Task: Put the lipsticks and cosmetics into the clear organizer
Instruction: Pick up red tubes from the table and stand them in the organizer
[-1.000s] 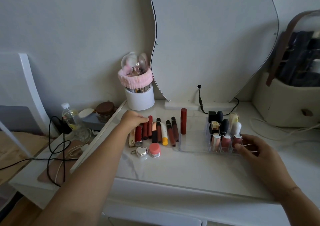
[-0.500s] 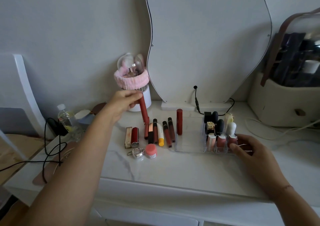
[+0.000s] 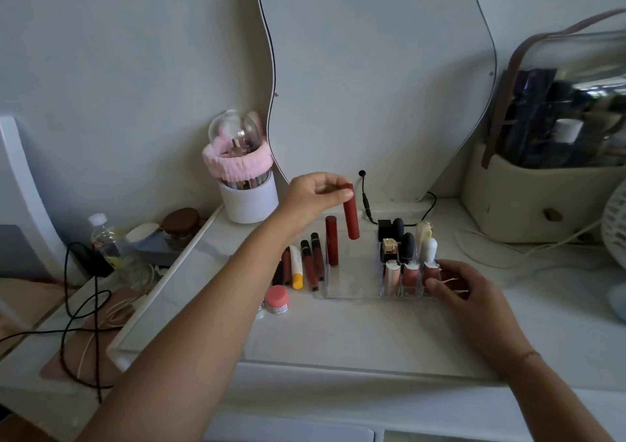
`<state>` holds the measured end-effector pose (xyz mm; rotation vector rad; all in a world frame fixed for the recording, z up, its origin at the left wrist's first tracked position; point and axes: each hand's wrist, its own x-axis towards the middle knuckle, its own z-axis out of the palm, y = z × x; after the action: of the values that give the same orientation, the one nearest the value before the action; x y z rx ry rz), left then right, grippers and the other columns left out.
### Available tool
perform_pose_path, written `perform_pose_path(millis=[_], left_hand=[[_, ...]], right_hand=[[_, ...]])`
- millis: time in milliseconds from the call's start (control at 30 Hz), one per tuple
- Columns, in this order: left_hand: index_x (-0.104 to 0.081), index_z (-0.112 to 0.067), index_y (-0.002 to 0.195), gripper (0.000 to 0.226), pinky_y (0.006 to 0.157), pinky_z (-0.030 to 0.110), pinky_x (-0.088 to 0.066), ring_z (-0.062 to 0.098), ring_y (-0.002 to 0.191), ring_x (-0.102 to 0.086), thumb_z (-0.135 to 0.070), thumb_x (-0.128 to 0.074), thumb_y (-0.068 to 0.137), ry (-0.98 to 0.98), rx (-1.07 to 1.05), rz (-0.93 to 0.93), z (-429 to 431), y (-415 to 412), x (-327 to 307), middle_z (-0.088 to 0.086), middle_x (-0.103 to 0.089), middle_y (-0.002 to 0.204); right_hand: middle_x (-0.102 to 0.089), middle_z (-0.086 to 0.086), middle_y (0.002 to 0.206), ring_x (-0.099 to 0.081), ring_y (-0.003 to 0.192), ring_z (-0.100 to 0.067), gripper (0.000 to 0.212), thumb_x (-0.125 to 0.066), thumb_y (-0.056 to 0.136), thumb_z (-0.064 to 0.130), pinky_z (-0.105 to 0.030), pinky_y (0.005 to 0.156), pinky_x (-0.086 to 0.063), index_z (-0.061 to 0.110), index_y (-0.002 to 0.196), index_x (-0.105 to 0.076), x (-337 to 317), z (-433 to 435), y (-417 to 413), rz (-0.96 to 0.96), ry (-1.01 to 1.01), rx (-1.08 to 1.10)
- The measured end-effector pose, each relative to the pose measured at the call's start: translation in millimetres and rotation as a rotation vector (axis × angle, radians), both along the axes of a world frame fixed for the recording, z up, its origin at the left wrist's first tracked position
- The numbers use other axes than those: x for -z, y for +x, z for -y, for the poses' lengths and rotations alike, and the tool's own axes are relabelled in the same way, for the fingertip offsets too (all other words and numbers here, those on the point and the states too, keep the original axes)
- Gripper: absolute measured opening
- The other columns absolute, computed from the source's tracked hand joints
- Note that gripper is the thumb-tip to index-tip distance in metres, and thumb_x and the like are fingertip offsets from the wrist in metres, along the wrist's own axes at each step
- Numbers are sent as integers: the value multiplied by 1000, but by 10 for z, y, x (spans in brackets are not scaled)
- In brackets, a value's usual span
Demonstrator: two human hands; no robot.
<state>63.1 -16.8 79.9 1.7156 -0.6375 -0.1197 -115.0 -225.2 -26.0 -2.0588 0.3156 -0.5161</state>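
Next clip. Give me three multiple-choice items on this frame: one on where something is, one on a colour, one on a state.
1. Where is the red tube that the left hand holds?
A. Flat on the tabletop
B. In the air above the clear organizer
C. Inside a drawer

2. What colour is the lid of the small jar?
A. Green
B. Black
C. Pink

3. What is the right hand doing?
A. Holding the organizer's front right corner
B. Lifting a bottle
C. Resting in the lap

Key: 1 B, the hand pinches the tube's top end and its lower end hangs over the organizer's open left section. 2 C, the lid shows pink. 3 A, thumb and fingers sit on that corner.
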Motion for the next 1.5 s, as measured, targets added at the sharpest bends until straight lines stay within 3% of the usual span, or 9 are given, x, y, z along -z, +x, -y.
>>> perform_pose_path(millis=[200,467,600,700,800,900,1033,1200,1500], left_hand=[[-69,-18,94,17,71,6,-47,-4,80,-65,-15,-73,78,79,-40,34,-50,33,227,-6,-71,91],[-68,-18,94,17,90,22,-47,6,92,-63,-13,-72,78,166,-35,63,-76,23,417,-5,-70,95],[-67,-17,100,23,82,8,-45,0,93,-62,-14,-72,78,179,-27,60,-67,33,435,-4,-69,100],[-66,-21,104,27,76,3,-44,-6,90,-62,-26,-73,78,181,-2,35,-96,30,414,-7,-69,103],[-65,-25,105,32,80,9,-48,0,92,-65,-46,-64,81,119,-38,7,-261,109,290,-9,-70,102],[-67,-25,99,25,84,22,-49,8,91,-66,-44,-62,83,68,-251,31,-563,309,229,-5,-71,96],[-68,-21,86,7,87,33,-48,16,89,-62,-26,-65,83,241,-431,41,-870,548,431,3,-70,94],[-70,-4,86,31,83,35,-49,27,91,-64,-35,-69,80,579,-450,-56,-902,723,699,12,-71,93],[-73,-6,81,23,74,30,-47,24,85,-64,-26,-77,70,617,-482,-71,-815,832,806,8,-70,83]], right_hand=[[-67,12,96,-62,84,-1,33,-65,85,30,-11,62,-42,27,117,-60,8,9,11,2,-4,6],[-67,9,97,-63,86,-5,35,-65,85,28,-13,64,-42,22,119,-61,-3,-6,10,2,-11,11],[-67,7,99,-62,87,-6,36,-65,85,27,-14,64,-43,21,120,-60,-12,-10,5,-6,-18,12],[-67,7,98,-63,86,-7,36,-66,85,27,-14,64,-43,21,120,-60,-23,-15,0,-6,-8,17],[-67,7,96,-63,84,-5,36,-66,85,27,-14,63,-43,22,120,-60,-32,-22,-6,-7,-8,16],[-68,7,96,-63,83,-4,35,-65,85,27,-13,63,-43,22,120,-60,-41,-33,-5,-6,-15,13],[-68,8,94,-63,83,-4,33,-65,85,27,-14,62,-43,23,117,-61,-56,-37,-14,-2,-11,10],[-68,8,92,-63,81,-5,31,-65,85,25,-16,62,-43,25,116,-60,-73,-50,-20,-4,0,1],[-68,7,89,-64,80,-7,27,-66,85,23,-15,60,-42,27,111,-60,-90,-60,-21,5,3,-5]])
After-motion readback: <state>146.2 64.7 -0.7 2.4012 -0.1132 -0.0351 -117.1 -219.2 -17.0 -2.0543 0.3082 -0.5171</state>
